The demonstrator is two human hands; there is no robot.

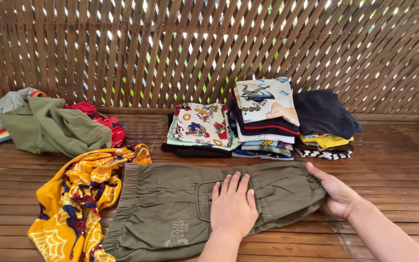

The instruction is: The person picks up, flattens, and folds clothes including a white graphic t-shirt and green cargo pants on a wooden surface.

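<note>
Head view: at lower left lies a yellow patterned garment (81, 199); olive cargo shorts (170, 208) spread across the lower centre. Left hand (233, 206) presses flat on them, fingers extended, gripping nothing. Right hand (334, 194) pinches their right edge at lower right.

Shorts (170, 208) front centre; folded stacks (263, 121) behind; loose garments (54, 128) left on floor (394, 165).

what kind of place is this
Probably a bamboo hut or porch at a home: a wooden lattice wall letting daylight through, a slatted wooden floor, and stacks of folded printed clothes.
</note>
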